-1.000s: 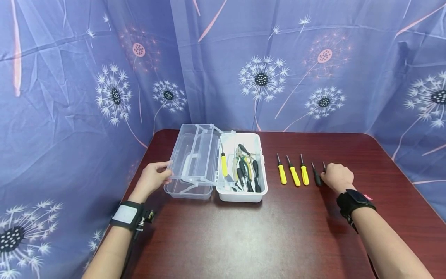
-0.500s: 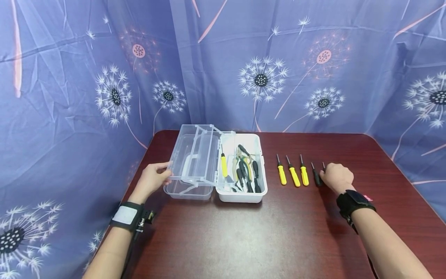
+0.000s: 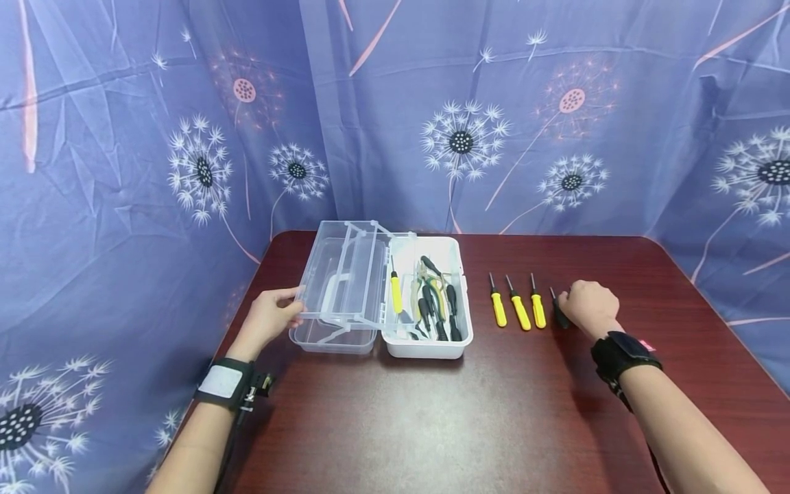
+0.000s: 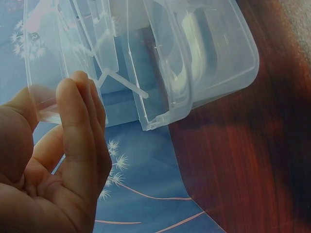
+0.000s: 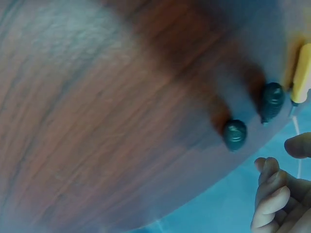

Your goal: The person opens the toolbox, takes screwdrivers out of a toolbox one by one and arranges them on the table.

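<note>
Job looked maybe halfway, five drivers (image 3: pixel 519 312) out, tools (image 3: pixel 428 296) left boxed, left grip (image 3: pixel 271 319) pinching tray (image 3: pixel 317 274), right grip (image 3: pixel 590 307) loosely parted, empty.

In the head view, the right hand (image 3: pixel 590 307) hides a black screwdriver (image 5: pixel 235 135) and most of its own fingers; both forearms (image 3: pixel 691 418) leave at the bottom edge. Tools (image 3: pixel 439 312) overlap in the box (image 3: pixel 426 350), some too small to name. The right wrist view crops a yellow screwdriver (image 5: pixel 302 73) and blurs the table (image 5: pixel 121 111). The left wrist view crops the left hand (image 4: pixel 63 160), tray (image 4: pixel 48 63) and lid (image 4: pixel 238 63).
</note>
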